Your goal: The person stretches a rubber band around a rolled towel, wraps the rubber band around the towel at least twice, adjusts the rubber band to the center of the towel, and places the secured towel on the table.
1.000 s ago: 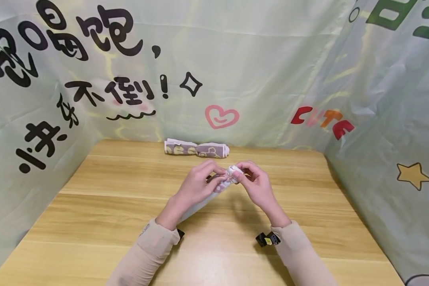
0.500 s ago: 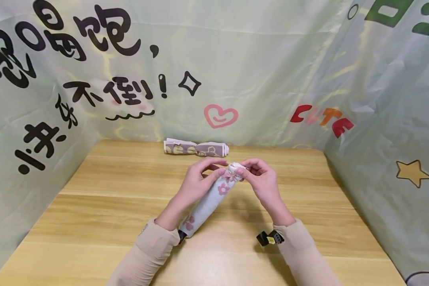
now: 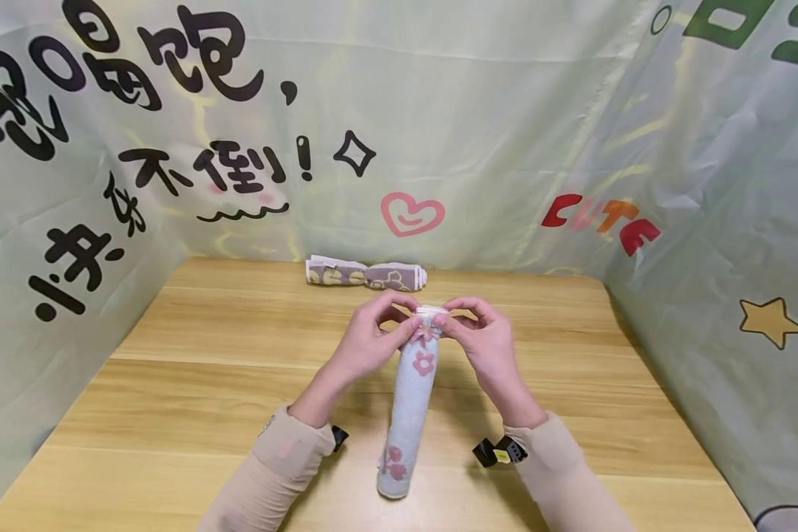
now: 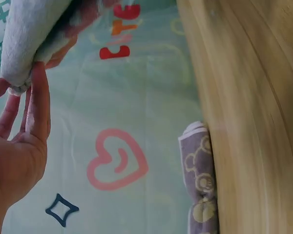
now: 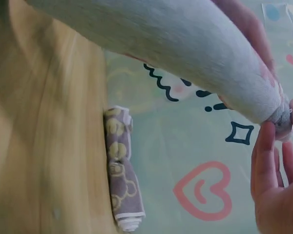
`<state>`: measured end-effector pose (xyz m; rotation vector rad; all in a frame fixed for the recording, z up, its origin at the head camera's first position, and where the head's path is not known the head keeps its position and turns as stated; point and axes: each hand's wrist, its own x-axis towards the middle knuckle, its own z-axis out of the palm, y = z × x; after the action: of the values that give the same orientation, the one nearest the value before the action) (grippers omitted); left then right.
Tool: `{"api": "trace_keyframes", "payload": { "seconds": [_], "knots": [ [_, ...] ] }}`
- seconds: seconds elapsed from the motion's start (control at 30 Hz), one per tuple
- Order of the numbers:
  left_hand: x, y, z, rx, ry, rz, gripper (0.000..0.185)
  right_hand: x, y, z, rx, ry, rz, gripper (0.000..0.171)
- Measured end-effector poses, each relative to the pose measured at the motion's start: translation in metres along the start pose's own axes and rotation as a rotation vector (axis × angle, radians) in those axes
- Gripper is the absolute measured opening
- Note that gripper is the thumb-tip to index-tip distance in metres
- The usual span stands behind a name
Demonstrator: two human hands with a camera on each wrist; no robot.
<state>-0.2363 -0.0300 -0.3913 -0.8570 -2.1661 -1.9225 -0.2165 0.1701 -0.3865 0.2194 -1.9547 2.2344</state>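
Note:
A light blue rolled towel (image 3: 414, 406) with pink flowers hangs between my hands, its lower end slanting toward me over the table. My left hand (image 3: 371, 336) pinches its far, upper end from the left, thumb on the near side. From the right, my right hand (image 3: 484, 336) pinches the same end, the two thumbs close together. In the right wrist view, a gathered tip of the blue towel (image 5: 244, 83) sticks out between thumb and fingers. The left wrist view shows fingertips (image 4: 39, 73) against the cloth.
A purple rolled towel (image 3: 395, 277) with a yellow pattern and white edges lies at the back of the wooden table (image 3: 239, 414), against the printed curtain (image 3: 499, 148). The curtain walls in the table at the back and sides. Small black devices (image 3: 502, 449) sit at both wrists.
The blue towel has swung from slanting under my left forearm to hanging nearly straight toward me. My left hand has shifted slightly, and my right hand has moved a little right.

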Motion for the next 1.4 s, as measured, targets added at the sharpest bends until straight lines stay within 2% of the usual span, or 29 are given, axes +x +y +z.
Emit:
{"api": "trace_keyframes", "payload": {
  "seconds": [0.07, 0.13, 0.27, 0.4, 0.53, 0.63, 0.77, 0.9, 1.0, 1.17, 1.3, 1.4],
  "knots": [
    [0.001, -0.002, -0.003, -0.058, 0.013, -0.06, 0.016, -0.001, 0.003, 0.002, 0.005, -0.025, -0.044, 0.027],
    [0.002, -0.004, -0.007, -0.106, 0.022, -0.099, 0.015, -0.002, 0.007, 0.004, -0.01, -0.056, -0.126, 0.03],
    [0.004, -0.008, -0.012, -0.144, -0.014, -0.127, 0.015, -0.002, 0.016, 0.007, -0.111, -0.098, -0.321, 0.024],
    [0.005, -0.012, -0.016, -0.13, -0.08, -0.12, 0.025, -0.001, 0.022, 0.008, -0.246, -0.117, -0.487, 0.017],
    [0.004, -0.015, -0.019, -0.078, -0.106, -0.089, 0.032, -0.001, 0.025, 0.008, -0.346, -0.144, -0.635, 0.02],
    [0.004, -0.017, -0.018, -0.066, -0.082, -0.055, 0.028, 0.001, 0.026, 0.009, -0.438, -0.132, -0.761, 0.026],
    [0.003, -0.017, -0.017, -0.09, -0.016, -0.018, 0.019, 0.002, 0.027, 0.01, -0.56, -0.116, -0.907, 0.032],
    [0.002, -0.017, -0.015, -0.103, 0.038, -0.006, 0.012, -0.001, 0.027, 0.01, -0.647, -0.136, -0.915, 0.028],
    [0.002, -0.019, -0.012, -0.097, 0.073, 0.0, 0.011, -0.004, 0.026, 0.009, -0.724, -0.144, -0.875, 0.02],
    [0.002, -0.019, -0.007, -0.038, 0.151, 0.015, 0.01, -0.004, 0.025, 0.01, -0.848, -0.173, -0.81, 0.019],
    [0.002, -0.019, -0.003, -0.006, 0.182, 0.012, 0.01, -0.002, 0.027, 0.011, -0.877, -0.201, -0.767, 0.012],
    [0.001, -0.02, -0.001, -0.012, 0.195, -0.014, 0.011, -0.001, 0.029, 0.011, -0.858, -0.225, -0.77, 0.009]
  ]
}}
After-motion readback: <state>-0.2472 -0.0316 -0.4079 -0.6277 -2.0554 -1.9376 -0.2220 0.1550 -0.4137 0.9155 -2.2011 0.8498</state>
